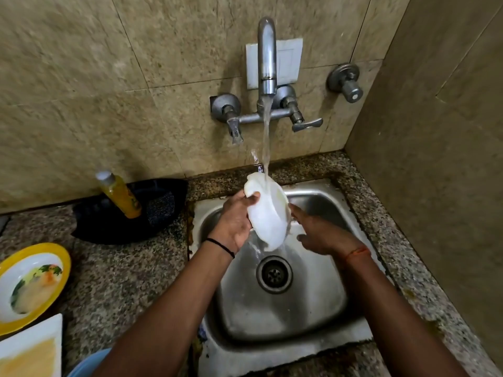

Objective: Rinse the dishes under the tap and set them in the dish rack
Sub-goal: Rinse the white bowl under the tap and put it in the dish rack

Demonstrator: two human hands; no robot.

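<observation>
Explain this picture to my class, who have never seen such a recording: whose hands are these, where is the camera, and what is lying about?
No machine here: a person wears a camera on the head, looking down at their own hands. The left hand grips a white dish tilted under the running tap, above a steel sink. The right hand touches the dish's far side. On the stone counter lie a yellow-rimmed plate, a yellow bottle and a black pan.

Dim warm light; glare on sink (307,317); wall tiles blurred; wide-angle edge bending
</observation>
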